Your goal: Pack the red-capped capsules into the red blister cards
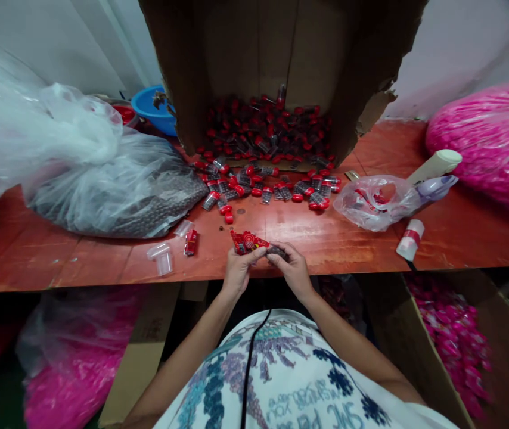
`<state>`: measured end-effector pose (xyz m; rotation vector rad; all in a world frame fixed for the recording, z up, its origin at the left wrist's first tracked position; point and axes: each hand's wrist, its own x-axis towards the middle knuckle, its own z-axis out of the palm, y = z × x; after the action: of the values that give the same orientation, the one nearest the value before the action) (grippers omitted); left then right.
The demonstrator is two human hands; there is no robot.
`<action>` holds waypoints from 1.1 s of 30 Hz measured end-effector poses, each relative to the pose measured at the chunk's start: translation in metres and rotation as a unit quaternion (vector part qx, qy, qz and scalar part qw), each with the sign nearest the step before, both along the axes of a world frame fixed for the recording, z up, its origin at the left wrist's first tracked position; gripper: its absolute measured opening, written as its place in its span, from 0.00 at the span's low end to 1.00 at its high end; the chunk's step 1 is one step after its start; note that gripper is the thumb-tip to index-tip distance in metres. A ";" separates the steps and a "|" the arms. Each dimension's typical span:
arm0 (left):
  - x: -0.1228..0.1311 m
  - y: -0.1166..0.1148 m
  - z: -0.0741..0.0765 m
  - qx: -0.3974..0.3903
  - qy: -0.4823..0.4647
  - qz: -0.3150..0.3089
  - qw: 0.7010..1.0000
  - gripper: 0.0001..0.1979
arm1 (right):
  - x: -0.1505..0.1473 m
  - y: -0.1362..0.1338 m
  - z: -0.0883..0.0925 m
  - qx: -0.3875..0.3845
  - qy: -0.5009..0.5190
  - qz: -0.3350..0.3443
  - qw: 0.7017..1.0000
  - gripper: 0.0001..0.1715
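Note:
Both my hands meet at the near edge of the red-brown table (pixel 326 238). My left hand (pixel 238 268) pinches a small red printed label strip (pixel 248 241). My right hand (pixel 292 268) grips a small clear tube filled with dark contents (pixel 276 252), held against the strip. Several filled tubes with red caps (pixel 263 187) lie spilled on the table in front of a tipped cardboard box (pixel 281 71) holding many more. Two empty clear tubes (pixel 161 257) and one red-labelled tube (pixel 191 242) lie left of my hands.
A clear plastic bag of dark beads (pixel 115 190) sits at the left, a blue bowl (pixel 154 107) behind it. At the right lie a small plastic bag (pixel 371 202), a white tube (pixel 433 167), a white-and-red cap (pixel 410 239) and a pink-filled bag (pixel 491 137). Boxes of pink items (pixel 455 345) stand below.

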<state>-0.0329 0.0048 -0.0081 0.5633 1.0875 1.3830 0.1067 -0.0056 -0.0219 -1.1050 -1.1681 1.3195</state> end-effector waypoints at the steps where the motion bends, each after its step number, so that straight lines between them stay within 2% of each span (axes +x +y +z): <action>1: 0.000 0.000 -0.001 -0.001 0.004 0.011 1.000 0.11 | 0.002 0.001 0.001 0.029 -0.027 0.014 0.999 0.18; 4: 0.000 0.000 -0.003 0.002 0.027 0.003 1.000 0.12 | 0.005 0.004 0.000 0.056 -0.048 0.047 0.996 0.22; 9: 0.001 0.001 -0.003 -0.022 0.016 -0.046 0.999 0.13 | 0.004 0.007 -0.006 -0.021 0.060 0.024 0.998 0.28; 15: -0.002 0.006 0.002 -0.027 0.004 -0.012 1.000 0.12 | 0.015 0.008 -0.004 0.016 0.021 0.067 0.997 0.25; 19: 0.005 0.006 0.002 -0.028 -0.011 -0.034 0.999 0.14 | 0.015 0.011 -0.003 -0.032 0.021 0.031 0.999 0.20; 22: 0.009 0.007 -0.001 -0.044 -0.051 -0.050 0.996 0.14 | 0.017 0.016 -0.010 -0.062 0.020 0.004 0.998 0.21; 25: 0.007 0.008 -0.005 -0.073 -0.104 -0.048 0.991 0.12 | 0.030 0.025 -0.023 -0.061 -0.031 -0.032 0.997 0.22; 28: 0.004 0.009 -0.008 -0.105 -0.118 -0.020 0.987 0.11 | 0.048 0.033 -0.032 -0.019 -0.158 -0.089 0.983 0.19; 31: 0.005 0.009 -0.010 -0.106 -0.098 0.006 0.989 0.12 | 0.051 0.037 -0.029 0.059 -0.282 -0.130 0.949 0.17; 33: 0.010 0.010 -0.010 -0.092 -0.097 0.009 0.991 0.14 | 0.040 0.038 -0.025 0.103 -0.289 -0.107 0.946 0.18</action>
<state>-0.0229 0.0153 -0.0181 0.2804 1.0506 1.3082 0.1466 0.0321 -0.0465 -1.4646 -1.5159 0.6983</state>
